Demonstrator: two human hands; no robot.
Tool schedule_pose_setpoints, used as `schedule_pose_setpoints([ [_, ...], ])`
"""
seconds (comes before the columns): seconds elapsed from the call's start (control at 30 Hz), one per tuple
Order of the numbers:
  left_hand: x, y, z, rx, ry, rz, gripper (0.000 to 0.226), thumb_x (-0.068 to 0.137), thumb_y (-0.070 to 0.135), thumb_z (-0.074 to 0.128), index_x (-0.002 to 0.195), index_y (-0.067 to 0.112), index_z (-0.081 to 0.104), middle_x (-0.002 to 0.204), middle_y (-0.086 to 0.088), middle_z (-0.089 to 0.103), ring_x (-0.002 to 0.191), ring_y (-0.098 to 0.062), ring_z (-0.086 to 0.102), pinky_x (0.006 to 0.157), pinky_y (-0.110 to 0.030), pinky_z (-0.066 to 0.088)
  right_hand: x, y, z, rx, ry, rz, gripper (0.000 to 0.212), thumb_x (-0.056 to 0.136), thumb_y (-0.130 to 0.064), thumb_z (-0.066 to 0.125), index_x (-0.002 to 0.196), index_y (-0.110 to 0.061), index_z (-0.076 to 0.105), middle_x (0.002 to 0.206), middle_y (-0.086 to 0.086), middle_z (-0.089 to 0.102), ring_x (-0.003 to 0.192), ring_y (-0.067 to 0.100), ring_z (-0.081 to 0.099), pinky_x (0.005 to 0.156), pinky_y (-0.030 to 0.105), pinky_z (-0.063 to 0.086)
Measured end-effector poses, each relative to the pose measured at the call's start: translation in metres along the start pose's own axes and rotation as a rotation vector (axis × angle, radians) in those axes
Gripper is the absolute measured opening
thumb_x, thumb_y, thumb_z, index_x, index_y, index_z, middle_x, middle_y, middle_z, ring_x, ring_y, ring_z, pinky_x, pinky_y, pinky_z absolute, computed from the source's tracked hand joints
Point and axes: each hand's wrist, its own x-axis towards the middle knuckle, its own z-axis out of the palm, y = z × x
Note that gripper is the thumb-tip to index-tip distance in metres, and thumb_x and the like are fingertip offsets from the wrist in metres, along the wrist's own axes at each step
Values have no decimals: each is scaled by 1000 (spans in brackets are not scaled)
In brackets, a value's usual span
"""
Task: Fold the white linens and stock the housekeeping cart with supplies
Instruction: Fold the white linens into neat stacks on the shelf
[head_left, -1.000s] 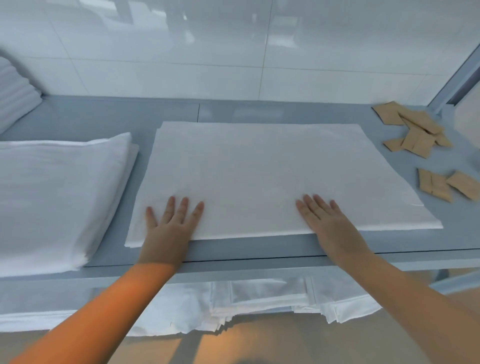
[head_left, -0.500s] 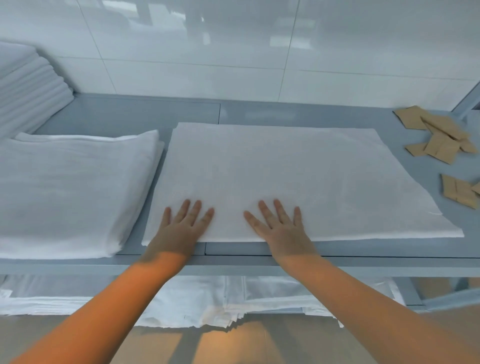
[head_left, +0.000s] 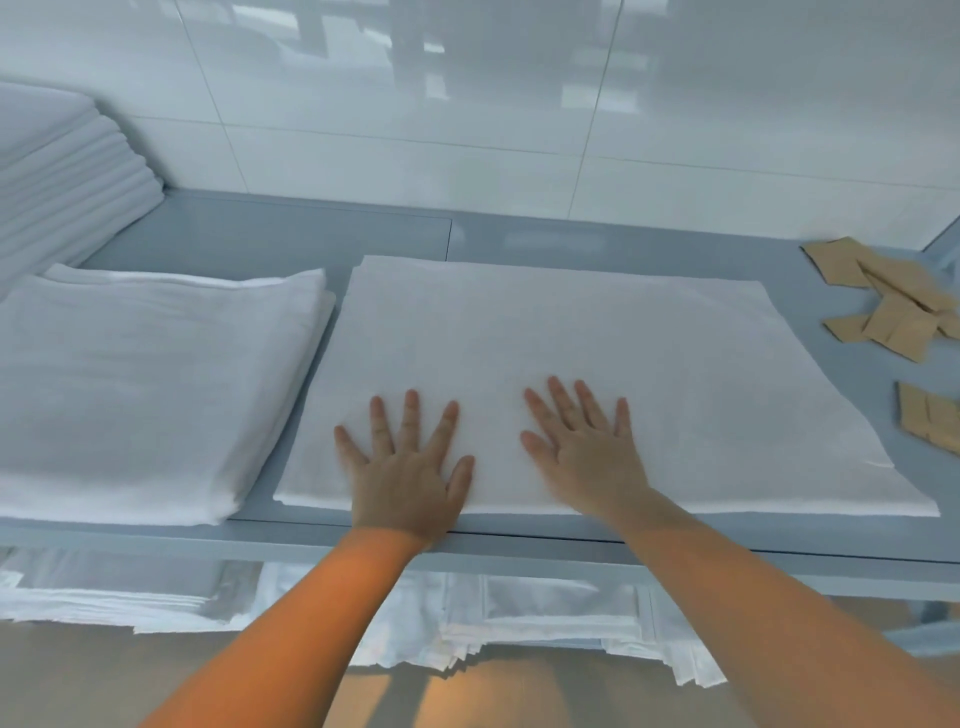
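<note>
Linen (head_left: 597, 364), folded flat and white, was laid at the middle of the grey table (head_left: 270, 234), its near edge along the table's front. It was pressed by the left hand (head_left: 410, 467) and right hand (head_left: 587, 452), side by side at 6 o'clock on the cloth, fingers straight and spread, nothing gripped. Smoothing would best be done outward from the centre, palms kept flat, so creases are pushed off before any further fold. At 9 o'clock a folded stack (head_left: 140, 384) was seen; at 3 o'clock, brown packets (head_left: 898, 312).
</note>
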Motion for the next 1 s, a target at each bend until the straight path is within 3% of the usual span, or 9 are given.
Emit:
schedule_pose_setpoints([
  [0.1,18,-1,-17,43,72,23,52,92,54,20,142,40,28,149,-2,33,136,-35,26,104,-61,13,12,6,-6,17,-40,116,54,98,-52,6,148,-41,-14,158,-14,-18,146,21,-16,112,60,-10],
  [0.17,33,-6,-25,53,156,49,34,94,31,35,124,29,50,128,1,52,119,-26,40,106,-51,19,19,-8,-9,36,-21,-48,54,101,-44,10,151,-34,-9,159,-12,-13,147,17,-12,115,58,-6],
  [0.2,38,-8,-23,13,179,48,35,93,23,37,125,26,51,130,0,51,122,-24,38,110,-48,15,23,-17,-10,56,1,-161,53,102,-41,12,152,-33,-5,160,-11,-9,147,14,-9,116,55,-5],
  [0.3,43,-12,-9,-142,177,11,50,99,26,28,148,22,29,157,-5,24,145,-20,12,118,-45,1,39,-43,-11,75,50,-384,50,104,-37,17,152,-33,3,160,-14,0,147,8,-2,118,50,-3],
  [0.53,54,-6,0,-146,115,-169,64,94,43,2,150,14,-10,159,-13,-11,145,-24,-18,115,-49,-15,98,-82,-15,10,32,-489,49,103,-38,15,151,-36,6,159,-20,1,146,5,-4,116,55,-6],
  [0.67,53,-3,1,-88,95,-303,79,85,55,-1,149,10,-14,156,-24,-13,142,-39,-20,111,-60,-12,133,-92,-18,16,12,-473,50,98,-56,12,147,-50,4,158,-21,-4,146,8,-8,114,58,-7],
  [0.77,55,-2,0,-74,85,-366,88,79,63,-8,149,11,-13,155,-26,-11,141,-42,-19,106,-66,-12,168,-93,-24,-1,-2,-395,58,92,-68,12,146,-52,0,158,-20,-6,147,11,-9,114,57,-8],
  [1.0,54,-4,0,-74,80,-358,91,77,69,-8,151,16,-8,156,-24,-6,143,-39,-13,104,-69,-9,197,-25,-32,29,-18,-66,61,92,-66,9,149,-44,1,160,-12,-7,147,14,-6,117,51,-4],
])
